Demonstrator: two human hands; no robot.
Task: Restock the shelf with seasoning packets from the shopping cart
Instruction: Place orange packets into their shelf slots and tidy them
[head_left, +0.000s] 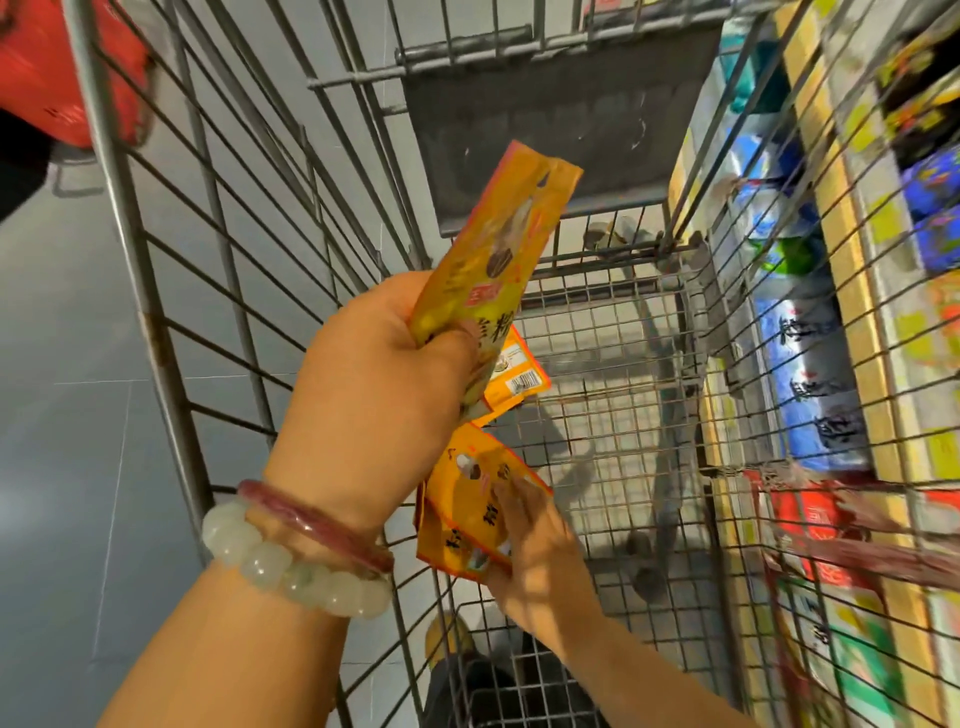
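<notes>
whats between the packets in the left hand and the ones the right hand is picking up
In the head view, one orange packet showing a barcode, partly hidden behind the left hand; below it, bare cart mesh before the right hand's packets.

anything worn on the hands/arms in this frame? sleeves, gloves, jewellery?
No gloves and no sleeves in view: both forearms are bare. The left hand has two bracelets at the wrist: a thin, smooth dark-red bangle nearer the hand, and below it a bracelet of large, round, pale milky-green beads. The right hand and its wrist show nothing worn. No rings visible.
</notes>
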